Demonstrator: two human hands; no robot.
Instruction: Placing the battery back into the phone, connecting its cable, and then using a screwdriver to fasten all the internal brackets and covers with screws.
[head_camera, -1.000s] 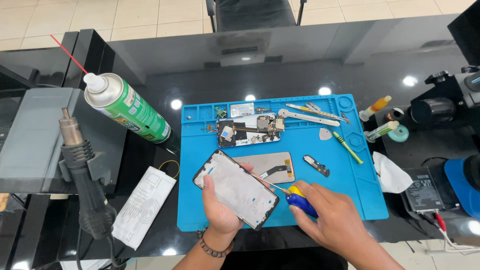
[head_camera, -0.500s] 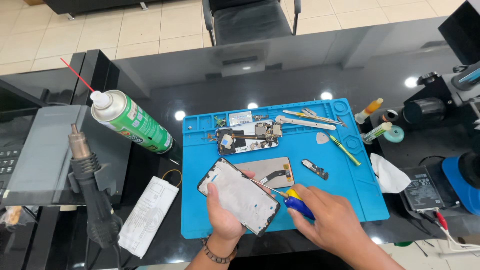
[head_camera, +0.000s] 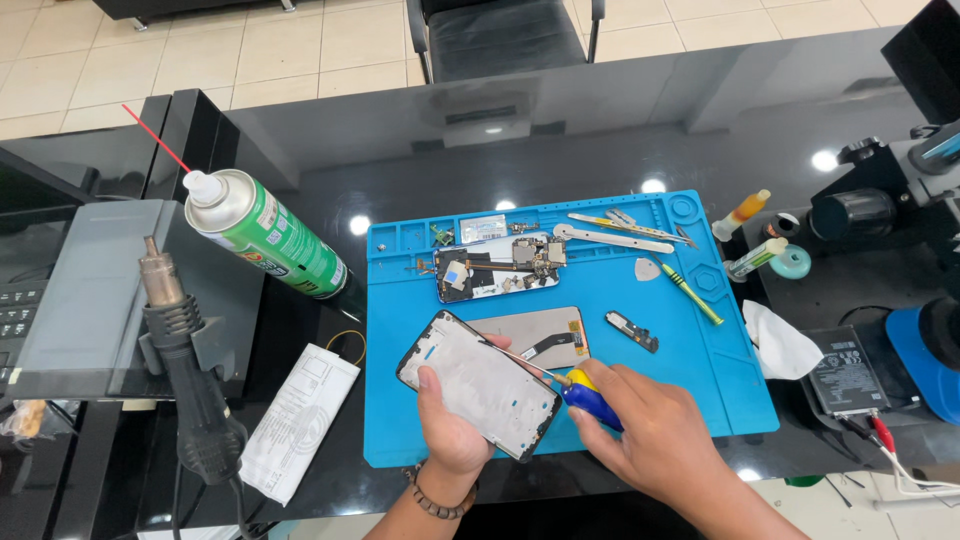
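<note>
My left hand grips a phone frame with a pale inner face, held tilted over the near edge of the blue work mat. My right hand holds a blue and yellow screwdriver; its thin shaft reaches to the frame's upper right part. Just beyond the frame a tan phone panel lies flat on the mat. A phone circuit board assembly lies farther back on the mat.
A green spray can with a red straw and a hot air gun stand at the left. White paper lies left of the mat. Tweezers, a green tool, small bottles, a battery and a microscope lie right.
The view has shifted slightly. Both hands keep their hold, and the screwdriver tip stays at the frame's upper right part.
</note>
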